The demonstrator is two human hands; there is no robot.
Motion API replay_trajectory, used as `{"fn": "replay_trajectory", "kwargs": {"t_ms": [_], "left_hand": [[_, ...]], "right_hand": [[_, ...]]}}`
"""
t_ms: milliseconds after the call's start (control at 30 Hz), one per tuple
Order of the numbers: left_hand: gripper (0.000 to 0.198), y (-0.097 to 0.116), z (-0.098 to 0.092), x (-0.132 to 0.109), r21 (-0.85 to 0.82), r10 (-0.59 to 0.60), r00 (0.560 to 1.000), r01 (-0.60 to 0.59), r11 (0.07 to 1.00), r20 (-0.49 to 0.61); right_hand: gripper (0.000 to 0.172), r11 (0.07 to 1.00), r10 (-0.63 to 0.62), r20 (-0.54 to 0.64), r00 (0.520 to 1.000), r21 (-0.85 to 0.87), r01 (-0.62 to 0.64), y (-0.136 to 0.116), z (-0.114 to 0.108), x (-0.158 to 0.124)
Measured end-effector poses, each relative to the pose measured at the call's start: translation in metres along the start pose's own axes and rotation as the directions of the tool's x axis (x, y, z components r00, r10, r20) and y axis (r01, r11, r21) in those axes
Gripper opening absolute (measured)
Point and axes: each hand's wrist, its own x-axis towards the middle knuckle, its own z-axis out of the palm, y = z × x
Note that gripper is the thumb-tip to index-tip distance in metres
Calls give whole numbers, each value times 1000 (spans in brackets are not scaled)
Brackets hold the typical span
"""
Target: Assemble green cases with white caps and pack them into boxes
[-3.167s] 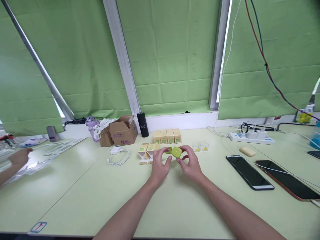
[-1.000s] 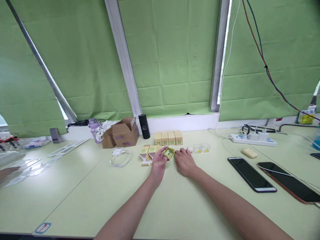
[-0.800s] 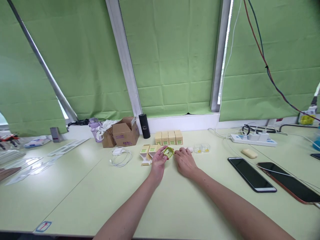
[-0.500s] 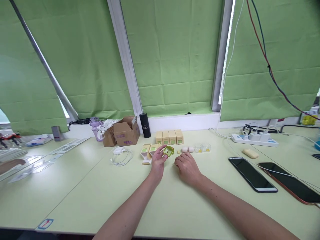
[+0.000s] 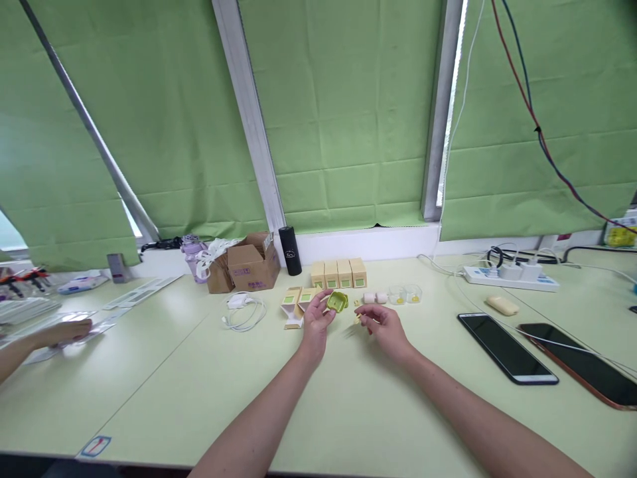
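Observation:
My left hand (image 5: 315, 323) is closed on a small green cup-like piece (image 5: 338, 302), its hollow side facing up and toward me. To the right, my right hand (image 5: 384, 329) pinches a tiny yellowish piece (image 5: 357, 319) between thumb and fingertips, just above the table. Another small yellow piece (image 5: 356, 303) lies behind it. Past my right hand are two pale pink cylinders (image 5: 375, 298) and two clear round cups (image 5: 405, 295) with yellow bits inside. Opened small cartons (image 5: 292, 307) with green labels are beside my left hand.
Several closed small boxes (image 5: 338, 273) stand in a row behind. A cardboard box (image 5: 253, 262), black cylinder (image 5: 290, 251) and white cable (image 5: 245, 311) are at left; two phones (image 5: 506, 348) and a power strip (image 5: 511, 277) at right. Another person's hand (image 5: 67, 330) is far left.
My right hand has lifted and turned, now showing a tiny yellowish piece at its fingertips. My left hand keeps the green piece. Another person's hand has come into view at far left.

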Motion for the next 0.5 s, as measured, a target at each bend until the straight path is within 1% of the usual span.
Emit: {"fn": "replay_trajectory", "kwargs": {"t_ms": [67, 167, 267, 400, 500], "left_hand": [[59, 0, 0, 0, 6, -2, 1000, 2, 1000, -1], [59, 1, 1, -1, 15, -3, 1000, 3, 1000, 12], [59, 2, 2, -2, 16, -10, 1000, 10, 1000, 29], [59, 3, 4, -4, -1, -23, 999, 23, 1000, 32], [59, 4, 5, -4, -5, -30, 999, 30, 1000, 24]], "right_hand": [[36, 988, 107, -26, 994, 119, -103, 1, -4, 4], [46, 965, 176, -42, 983, 204, -164, -1, -9, 6], [47, 938, 217, -49, 975, 288, -194, -5, -11, 4], [48, 875, 292, -17, 956, 408, -259, -6, -13, 4], [51, 846, 326, -1, 945, 448, -291, -6, -14, 5]]}}
